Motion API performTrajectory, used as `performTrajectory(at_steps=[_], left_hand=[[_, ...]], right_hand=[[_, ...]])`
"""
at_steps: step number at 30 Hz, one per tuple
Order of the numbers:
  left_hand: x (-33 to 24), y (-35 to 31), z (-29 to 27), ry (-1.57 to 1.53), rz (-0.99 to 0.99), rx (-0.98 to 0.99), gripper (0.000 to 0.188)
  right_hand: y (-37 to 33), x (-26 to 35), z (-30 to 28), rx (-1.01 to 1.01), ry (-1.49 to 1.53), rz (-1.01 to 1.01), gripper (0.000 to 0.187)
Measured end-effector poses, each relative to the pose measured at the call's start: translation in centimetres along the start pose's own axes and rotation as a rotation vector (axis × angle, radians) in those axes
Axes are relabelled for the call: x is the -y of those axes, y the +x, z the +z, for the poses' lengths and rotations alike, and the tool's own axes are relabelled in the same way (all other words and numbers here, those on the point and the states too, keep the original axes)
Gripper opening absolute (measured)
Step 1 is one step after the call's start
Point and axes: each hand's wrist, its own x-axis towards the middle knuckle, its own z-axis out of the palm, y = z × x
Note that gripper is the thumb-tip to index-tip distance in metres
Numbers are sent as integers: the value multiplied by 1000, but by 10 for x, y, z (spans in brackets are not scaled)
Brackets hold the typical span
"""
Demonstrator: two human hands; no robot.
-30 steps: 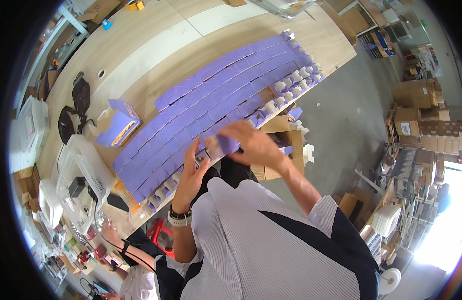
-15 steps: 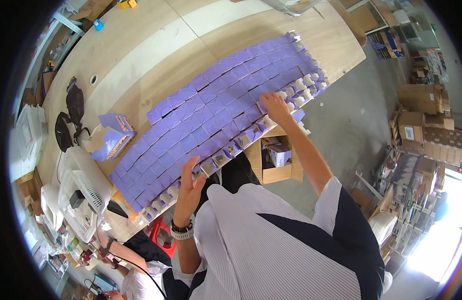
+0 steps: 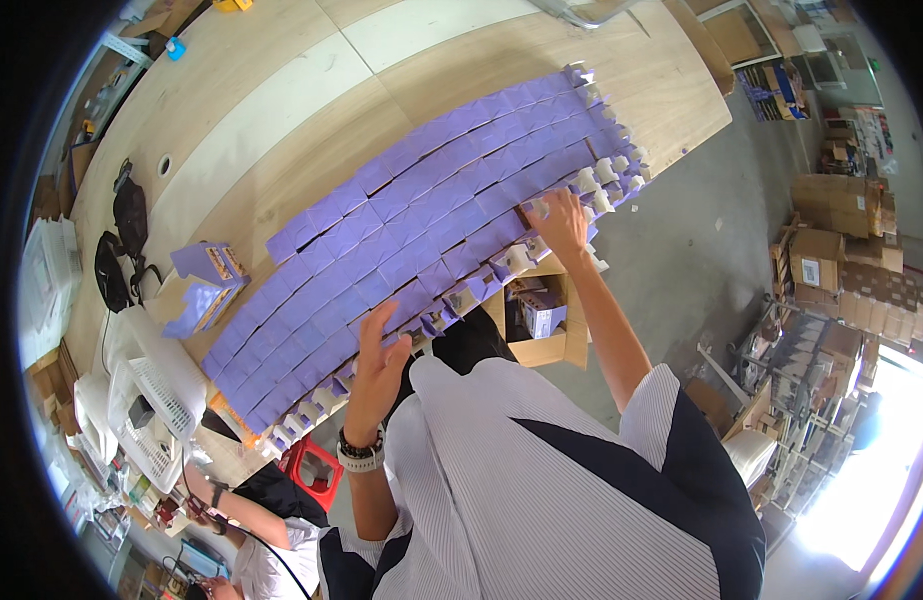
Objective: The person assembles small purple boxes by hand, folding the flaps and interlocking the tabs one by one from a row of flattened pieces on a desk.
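Rows of purple cardboard boxes (image 3: 382,235) stand packed side by side across the wooden table (image 3: 282,130). Along the near edge and right end, flaps with pale grey undersides (image 3: 607,170) stick up. My right hand (image 3: 562,228) is at the near edge, right of the middle, its bent fingers closed on a box flap; the fingertips are partly hidden. At the near edge further left, my left hand (image 3: 377,370) is open, thumb and fingers apart, holding nothing. It hovers beside the front row; whether a finger touches a box is unclear.
An opened purple box (image 3: 217,285) stands apart on the left, near a black bag (image 3: 130,225) and white plastic baskets (image 3: 157,410). Below the near edge sits a brown carton (image 3: 542,345) with purple boxes inside. A red stool (image 3: 312,472) and another person's arm (image 3: 247,515) are lower left.
My right hand has gone from extended fingers on the boxes to bent fingers at a flap. My left hand has lifted slightly off the near-edge flaps. The whole view has shifted a little.
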Motion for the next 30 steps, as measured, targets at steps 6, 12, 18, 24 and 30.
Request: performTrajectory(at_steps=[6, 12, 18, 24, 30], left_hand=[[-11, 22, 22, -1, 84, 58, 50], [-20, 43, 38, 46, 151, 91, 50], [-49, 68, 53, -238, -144, 63, 53], [-45, 50, 41, -504, -96, 99, 50], [-47, 24, 43, -496, 11, 78, 51]], right_hand=[[-3, -3, 2, 45, -39, -32, 11], [-11, 75, -105, -86, 86, -415, 20], [-56, 158, -174, 7, -46, -972, 23], [-61, 170, -193, -10, 178, -901, 22], [-72, 181, -184, -18, 496, -440, 32]])
